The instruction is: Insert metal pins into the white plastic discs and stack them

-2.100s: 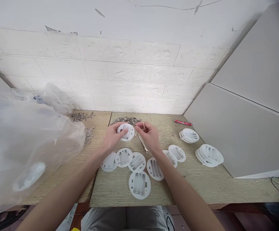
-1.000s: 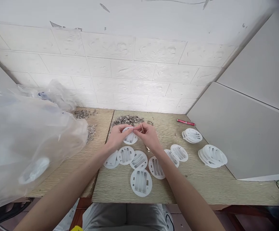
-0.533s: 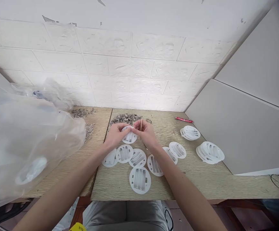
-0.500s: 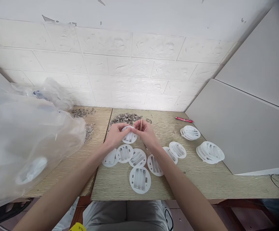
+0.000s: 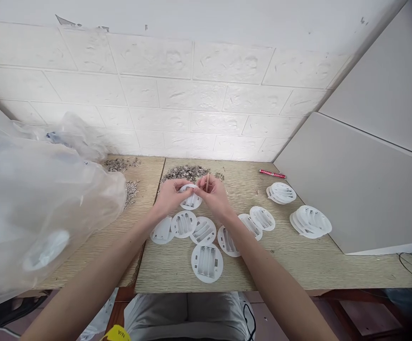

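In front of the metal heap [image 5: 185, 172], the right hand [image 5: 213, 193], thin stick [image 5: 208, 182] in its fingers, had come to the white disc [image 5: 192, 203] gripped by the left hand [image 5: 171, 195] (right fingertip contact unclear), so both apparently worked it

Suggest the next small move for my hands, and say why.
Perhaps have the right hand press its thumb lightly while the left hand steadies the white disc: the left grips the disc's side, both thumbs sit close together over its far part, and the right also holds a tan stick. Anything beneath them is hidden.
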Demonstrator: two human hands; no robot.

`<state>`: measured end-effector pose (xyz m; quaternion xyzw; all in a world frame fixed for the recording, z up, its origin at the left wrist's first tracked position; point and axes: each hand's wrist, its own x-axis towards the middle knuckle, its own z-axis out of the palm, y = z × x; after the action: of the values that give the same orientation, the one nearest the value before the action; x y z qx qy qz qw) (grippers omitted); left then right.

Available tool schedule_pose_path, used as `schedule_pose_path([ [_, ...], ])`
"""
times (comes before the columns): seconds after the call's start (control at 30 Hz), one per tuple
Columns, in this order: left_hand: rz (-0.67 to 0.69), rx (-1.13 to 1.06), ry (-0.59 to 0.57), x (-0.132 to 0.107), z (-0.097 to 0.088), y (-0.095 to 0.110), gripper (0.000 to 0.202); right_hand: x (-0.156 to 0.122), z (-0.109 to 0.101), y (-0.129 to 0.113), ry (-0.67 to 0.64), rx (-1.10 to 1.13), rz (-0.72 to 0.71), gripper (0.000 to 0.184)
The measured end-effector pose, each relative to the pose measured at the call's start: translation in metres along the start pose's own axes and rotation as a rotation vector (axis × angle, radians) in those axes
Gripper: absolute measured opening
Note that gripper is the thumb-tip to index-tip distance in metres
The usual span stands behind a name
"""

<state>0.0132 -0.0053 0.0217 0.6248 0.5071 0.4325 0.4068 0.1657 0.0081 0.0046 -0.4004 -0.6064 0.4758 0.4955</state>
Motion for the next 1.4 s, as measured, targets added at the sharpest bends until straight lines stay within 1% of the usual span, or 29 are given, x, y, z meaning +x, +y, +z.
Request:
schedule_pose_path([
  [0.2, -0.035, -0.108, 0.036, 0.000, 0.001, 0.001, 0.023, -0.001, 0.001, -0.005, -0.001, -0.035, -0.016, 0.022],
  [0.27, -0.069, -0.158, 0.039, 0.000, 0.001, 0.000, 0.026, -0.001, 0.000, -0.004, -0.007, 0.023, -0.002, 0.022],
  [0.33, -0.128, -0.262, 0.028, 0.001, 0.001, -0.001, 0.030, 0.001, -0.001, -0.003, -0.001, 0.134, 0.044, 0.024],
  [0.4, -0.176, -0.427, -0.028, 0.002, 0.000, -0.001, 0.034, 0.003, -0.003, -0.002, 0.032, 0.289, 0.117, 0.027],
  [0.5, -0.168, -0.653, -0.173, 0.002, -0.003, 0.002, 0.041, 0.007, -0.006, -0.001, 0.118, 0.522, 0.224, 0.030],
  [0.57, -0.134, -0.704, -0.232, 0.000, -0.003, 0.004, 0.045, 0.009, -0.008, -0.001, 0.164, 0.632, 0.262, 0.031],
  [0.67, -0.094, -0.698, -0.230, -0.001, 0.000, 0.005, 0.044, 0.011, -0.009, 0.000, 0.187, 0.686, 0.274, 0.031],
  [0.73, -0.067, -0.718, -0.213, 0.001, 0.001, 0.002, 0.037, 0.011, -0.008, 0.002, 0.180, 0.618, 0.259, 0.027],
  [0.8, -0.050, -0.762, -0.192, 0.003, 0.001, -0.002, 0.033, 0.010, -0.007, 0.004, 0.160, 0.460, 0.224, 0.025],
  [0.83, -0.051, -0.781, -0.175, 0.005, 0.001, -0.005, 0.034, 0.009, -0.006, 0.005, 0.154, 0.352, 0.193, 0.027],
  [0.9, -0.065, -0.805, -0.129, 0.008, -0.001, -0.009, 0.036, 0.008, -0.006, 0.007, 0.162, 0.087, 0.084, 0.031],
  [0.97, -0.078, -0.807, -0.088, 0.010, -0.002, -0.012, 0.037, 0.006, -0.006, 0.006, 0.167, -0.199, -0.063, 0.028],
  [1.0, -0.080, -0.802, -0.076, 0.010, -0.003, -0.012, 0.038, 0.006, -0.006, 0.006, 0.155, -0.318, -0.126, 0.026],
  [1.07, -0.077, -0.781, -0.064, 0.011, -0.004, -0.013, 0.040, 0.004, -0.006, 0.004, 0.094, -0.474, -0.197, 0.024],
  [1.17, -0.062, -0.737, -0.045, 0.010, -0.004, -0.014, 0.041, 0.001, -0.006, 0.001, 0.015, -0.588, -0.234, 0.025],
  [1.3, -0.065, -0.698, -0.023, 0.009, -0.003, -0.013, 0.041, -0.002, -0.004, -0.001, -0.013, -0.699, -0.260, 0.030],
  [1.4, -0.070, -0.670, -0.021, 0.009, -0.003, -0.010, 0.042, -0.002, -0.003, -0.001, -0.013, -0.728, -0.255, 0.028],
])
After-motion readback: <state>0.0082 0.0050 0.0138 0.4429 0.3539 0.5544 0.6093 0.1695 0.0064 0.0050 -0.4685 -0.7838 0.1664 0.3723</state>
